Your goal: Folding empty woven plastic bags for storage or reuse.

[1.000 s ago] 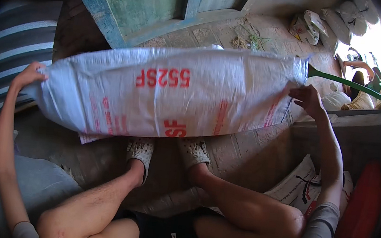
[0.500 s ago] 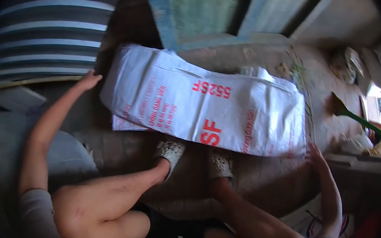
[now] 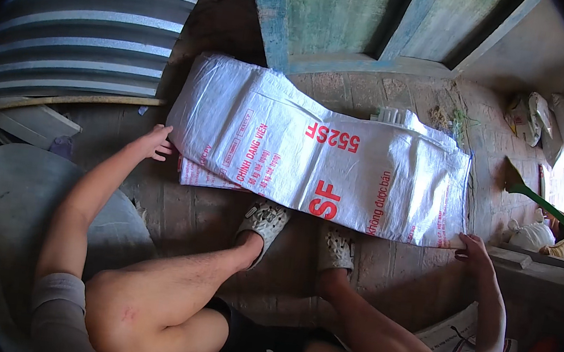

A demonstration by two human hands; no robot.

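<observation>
A white woven plastic sack (image 3: 280, 134) with red print lies flattened across the floor in front of my feet, on top of other folded sacks (image 3: 209, 176) whose edge shows at its lower left. Beside its left end is my left hand (image 3: 153, 143), fingers spread, the tips at the sack's edge; no grip is visible. At the near right corner, my right hand (image 3: 474, 251) pinches the sack's edge between thumb and fingers. The sack's near edge passes just beyond my two light clogs (image 3: 265, 228).
Corrugated metal sheeting (image 3: 89, 36) stands at the far left, above a grey rounded slab (image 3: 48, 212). A blue-green wooden door (image 3: 335, 15) rises at the back. On the right are a green-handled brush (image 3: 514, 180), filled sacks (image 3: 559, 127) and a wooden ledge (image 3: 536, 267).
My left hand has come from the metal sheeting to the sack's left edge. My right hand has closed on the near right corner. The whole view has shifted slightly.
</observation>
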